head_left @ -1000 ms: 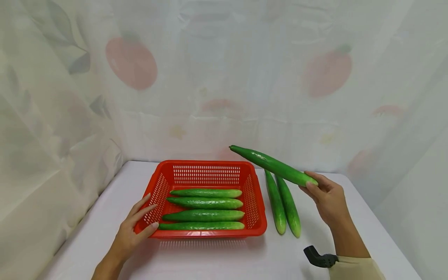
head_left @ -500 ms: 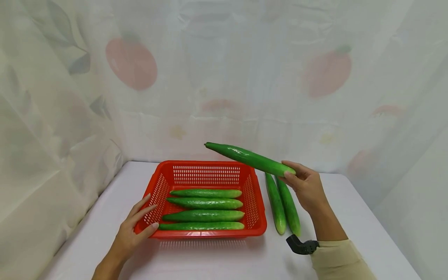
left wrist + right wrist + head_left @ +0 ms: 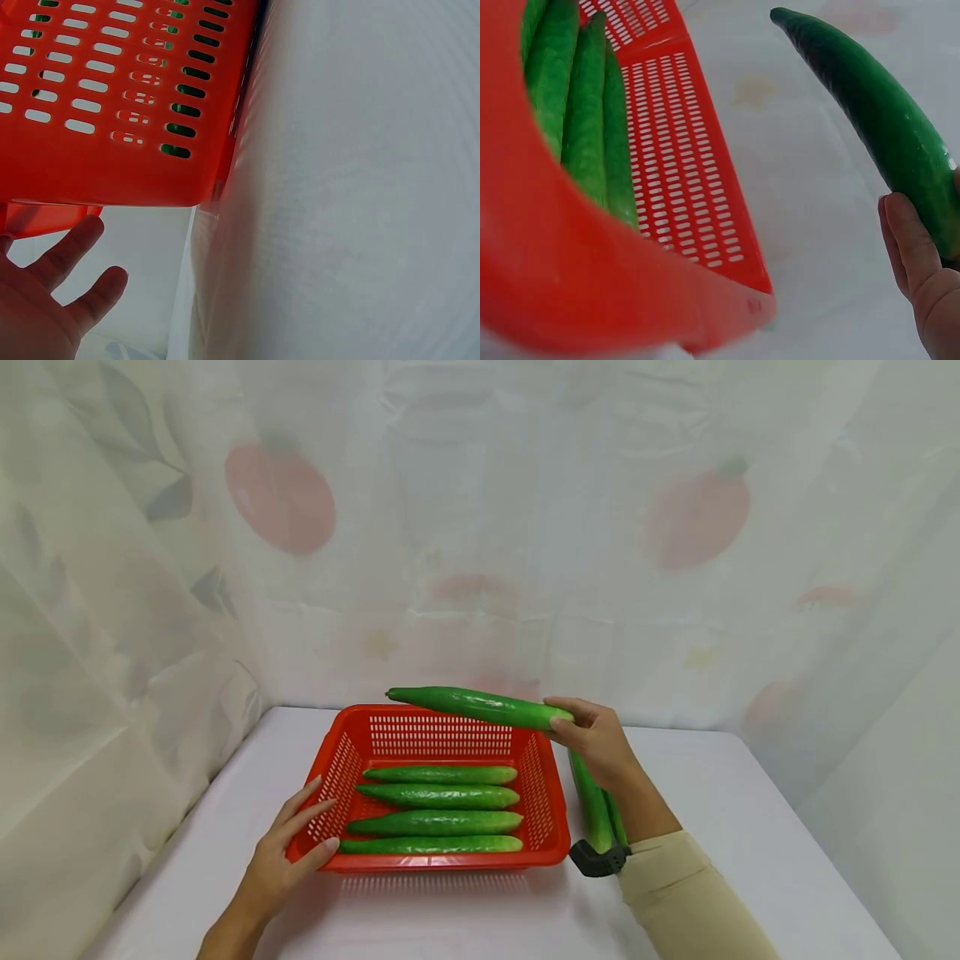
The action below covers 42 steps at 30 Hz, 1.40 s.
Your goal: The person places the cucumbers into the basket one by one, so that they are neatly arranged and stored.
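My right hand (image 3: pixel 596 743) grips a long green cucumber (image 3: pixel 472 704) by its paler end, holding it nearly level over the back rim of the red basket (image 3: pixel 551 852). In the right wrist view the same cucumber (image 3: pixel 877 112) points away from the fingers, beside the basket wall. Several cucumbers (image 3: pixel 435 821) lie side by side in the basket, crosswise. My left hand (image 3: pixel 273 860) rests at the basket's left front corner, fingers spread over the rim. From the left wrist view, that hand (image 3: pixel 52 292) shows spread fingers below the slotted wall (image 3: pixel 82 105).
Right of the basket, two more cucumbers (image 3: pixel 592 802) lie on the white table (image 3: pixel 735 860), partly hidden by my right forearm and its black wrist mount (image 3: pixel 600 860). A pale curtain (image 3: pixel 480 527) with fruit prints stands behind the table and along its sides.
My right hand has carried the cucumber leftward from the table's right side to above the basket's back, turning it closer to level. My left hand has stayed in place.
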Available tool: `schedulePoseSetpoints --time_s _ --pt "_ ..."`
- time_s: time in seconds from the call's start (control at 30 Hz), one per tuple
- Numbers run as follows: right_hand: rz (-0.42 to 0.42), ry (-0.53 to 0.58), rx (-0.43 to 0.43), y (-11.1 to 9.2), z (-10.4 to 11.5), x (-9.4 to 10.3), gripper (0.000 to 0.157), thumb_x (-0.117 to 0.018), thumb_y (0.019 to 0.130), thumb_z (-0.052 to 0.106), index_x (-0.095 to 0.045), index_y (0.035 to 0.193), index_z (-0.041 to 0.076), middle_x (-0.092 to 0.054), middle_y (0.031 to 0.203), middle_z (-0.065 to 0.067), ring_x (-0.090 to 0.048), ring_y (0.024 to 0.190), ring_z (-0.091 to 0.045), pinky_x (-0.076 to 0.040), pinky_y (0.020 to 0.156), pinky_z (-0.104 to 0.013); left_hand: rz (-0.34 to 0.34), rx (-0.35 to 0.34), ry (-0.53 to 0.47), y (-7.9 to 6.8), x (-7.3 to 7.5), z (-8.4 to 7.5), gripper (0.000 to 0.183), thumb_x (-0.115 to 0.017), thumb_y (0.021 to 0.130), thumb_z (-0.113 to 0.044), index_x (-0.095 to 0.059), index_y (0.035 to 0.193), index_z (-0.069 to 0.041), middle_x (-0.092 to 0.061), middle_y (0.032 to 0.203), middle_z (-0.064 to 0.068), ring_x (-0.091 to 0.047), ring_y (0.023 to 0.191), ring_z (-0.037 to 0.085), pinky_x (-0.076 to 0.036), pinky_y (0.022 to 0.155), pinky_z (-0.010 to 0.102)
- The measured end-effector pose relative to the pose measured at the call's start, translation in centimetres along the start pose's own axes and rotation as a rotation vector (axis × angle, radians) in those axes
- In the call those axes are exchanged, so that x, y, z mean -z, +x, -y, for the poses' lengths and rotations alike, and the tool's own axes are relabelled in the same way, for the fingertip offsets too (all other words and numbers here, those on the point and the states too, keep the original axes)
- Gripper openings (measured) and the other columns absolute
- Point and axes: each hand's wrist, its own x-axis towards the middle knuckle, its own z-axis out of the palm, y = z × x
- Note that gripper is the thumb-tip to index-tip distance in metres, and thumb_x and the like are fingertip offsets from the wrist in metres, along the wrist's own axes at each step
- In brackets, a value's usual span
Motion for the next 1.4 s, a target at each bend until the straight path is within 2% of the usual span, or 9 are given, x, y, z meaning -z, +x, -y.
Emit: schedulePoseSetpoints --time_s 0.33,0.47,0.73,0.97,1.2,1.4 --pt "0.041 0.052 -0.097 2.4 -1.8 -2.0 0.038 -0.057 0.095 -0.001 -0.051 0.131 -0.012 -0.053 0.121 -0.023 -0.061 0.099 -0.022 -0.047 0.09 -0.037 -0.001 0.003 0.002 0.0 0.0 0.0 0.048 -0.073 0.082 -0.004 -0.061 0.129 -0.005 -0.035 0.15 0.007 -0.029 0.134 0.011 -0.028 0.094 0.01" --pt "0.049 0.062 -0.131 3.1 -2.2 -2.8 0.037 -0.057 0.095 -0.002 -0.052 0.13 -0.012 -0.055 0.119 -0.023 -0.061 0.099 -0.024 -0.044 0.093 -0.045 -0.004 0.0 -0.001 0.0 0.0 0.0 0.048 -0.073 0.082 -0.003 -0.061 0.128 -0.004 -0.035 0.149 0.008 -0.029 0.134 0.011 -0.027 0.095 0.01" --pt "0.063 0.06 -0.186 4.3 -3.4 -4.1 0.034 -0.057 0.094 -0.003 -0.056 0.127 -0.01 -0.058 0.117 -0.022 -0.062 0.101 -0.028 -0.043 0.093 -0.05 -0.006 -0.009 0.002 0.0 0.0 -0.1 0.048 -0.073 0.082 -0.003 -0.061 0.128 -0.003 -0.035 0.149 0.009 -0.03 0.134 0.012 -0.028 0.094 0.01" --pt "0.072 -0.003 -0.244 4.8 -4.5 -4.1 0.035 -0.057 0.095 -0.001 -0.056 0.129 -0.007 -0.055 0.125 -0.021 -0.062 0.103 -0.029 -0.044 0.093 -0.047 -0.006 0.002 -0.002 0.1 -0.2 -0.4 0.047 -0.073 0.082 -0.005 -0.061 0.128 -0.004 -0.036 0.149 0.007 -0.029 0.134 0.011 -0.027 0.095 0.01" --pt "0.071 -0.031 -0.276 5.3 -5.9 -4.2 0.033 -0.058 0.093 -0.005 -0.056 0.126 -0.011 -0.057 0.118 -0.025 -0.064 0.098 -0.033 -0.046 0.09 -0.047 -0.014 -0.01 0.005 0.4 -0.7 -0.1 0.048 -0.075 0.081 -0.004 -0.062 0.127 -0.005 -0.036 0.149 0.006 -0.03 0.134 0.013 -0.025 0.096 0.011" --pt "0.09 -0.084 -0.282 5.3 -6.7 -4.4 0.035 -0.056 0.094 -0.006 -0.054 0.129 -0.011 -0.047 0.133 -0.026 -0.062 0.104 -0.038 -0.049 0.087 -0.042 -0.016 -0.044 -0.001 0.4 -1.0 0.3 0.05 -0.075 0.079 -0.002 -0.062 0.127 -0.005 -0.037 0.148 0.009 -0.031 0.134 0.013 -0.026 0.096 0.011"
